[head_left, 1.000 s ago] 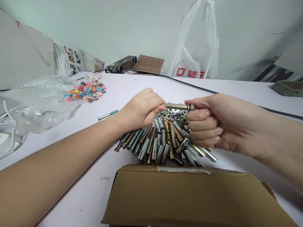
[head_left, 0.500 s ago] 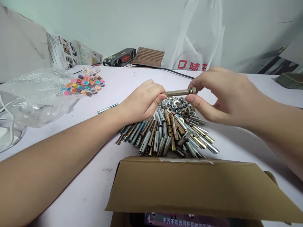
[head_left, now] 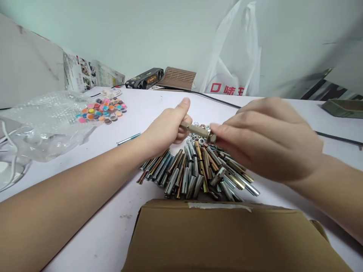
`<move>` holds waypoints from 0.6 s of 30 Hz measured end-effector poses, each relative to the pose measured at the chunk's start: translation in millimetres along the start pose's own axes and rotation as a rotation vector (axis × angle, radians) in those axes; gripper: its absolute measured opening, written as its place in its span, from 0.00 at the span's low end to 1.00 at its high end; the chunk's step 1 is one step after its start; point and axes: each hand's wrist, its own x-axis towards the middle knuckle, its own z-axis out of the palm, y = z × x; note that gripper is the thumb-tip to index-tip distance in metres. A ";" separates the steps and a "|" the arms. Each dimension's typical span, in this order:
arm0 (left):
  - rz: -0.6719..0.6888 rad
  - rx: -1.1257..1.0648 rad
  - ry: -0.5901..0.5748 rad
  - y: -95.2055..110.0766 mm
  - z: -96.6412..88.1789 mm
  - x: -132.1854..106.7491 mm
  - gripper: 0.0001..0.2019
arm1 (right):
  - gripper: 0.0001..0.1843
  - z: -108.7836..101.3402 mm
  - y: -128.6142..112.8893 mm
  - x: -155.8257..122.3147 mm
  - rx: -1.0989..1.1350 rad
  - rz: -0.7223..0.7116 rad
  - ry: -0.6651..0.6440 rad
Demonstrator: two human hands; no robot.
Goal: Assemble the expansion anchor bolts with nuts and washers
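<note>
- One open-flapped cardboard box (head_left: 227, 238) fronts the scene on a white table (head_left: 93, 219).
- Just beyond it, metal sleeves and bolts (head_left: 184, 177) lie heaped side by side, silver, brass-coloured and dark.
- Above the heap, an expansion bolt (head_left: 198, 131) hangs between a person's two bare hands, clear of the table.
- The left hand (head_left: 170, 126) clasps the bolt's plain end in curled fingers, its thumb raised.
- The right hand (head_left: 272, 139), blurred, brings its fingertips to the hex nut (head_left: 212, 138) at the other end; whether they pinch it firmly cannot be told.
- The step in hand looks like turning that nut; the next move seems to call for a steady left clasp and a fresh fingertip hold on its flats.
- Behind the bolt, loose nuts and washers (head_left: 201, 141) sit partly hidden; a bluish rod (head_left: 129, 139) lies apart, beside the left forearm.
- Farther off, colourful discs (head_left: 105, 109) rest near crumpled clear plastic (head_left: 51, 121).
- At the back, a white carrier bag (head_left: 232, 56) stands against the wall.
</note>
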 end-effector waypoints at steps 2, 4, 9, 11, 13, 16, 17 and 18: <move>-0.020 0.046 -0.011 0.5 -1.2 0.2 0.30 | 0.06 -1.3 -8.8 4.7 0.022 0.015 -0.030; 0.004 0.175 0.019 2.3 -3.0 -1.6 0.29 | 0.05 -0.8 -15.1 7.2 0.027 0.037 -0.038; 0.107 0.409 0.047 8.0 -6.3 -7.0 0.29 | 0.14 4.8 -21.9 8.2 -0.009 0.076 -0.116; 0.134 0.454 0.056 8.9 -7.2 -7.9 0.29 | 0.15 6.6 -24.6 8.4 0.029 0.132 -0.160; 0.172 0.487 0.085 9.2 -8.0 -8.3 0.29 | 0.17 6.9 -28.3 9.0 0.135 0.248 -0.187; 0.236 0.532 0.144 9.8 -9.1 -8.9 0.29 | 0.20 5.5 -32.5 11.2 0.416 0.500 -0.190; 0.259 0.554 0.176 10.1 -9.3 -9.2 0.29 | 0.21 5.2 -32.7 12.2 0.554 0.605 -0.211; 0.284 0.584 0.213 10.4 -9.4 -9.5 0.30 | 0.22 5.3 -32.1 13.3 0.716 0.724 -0.244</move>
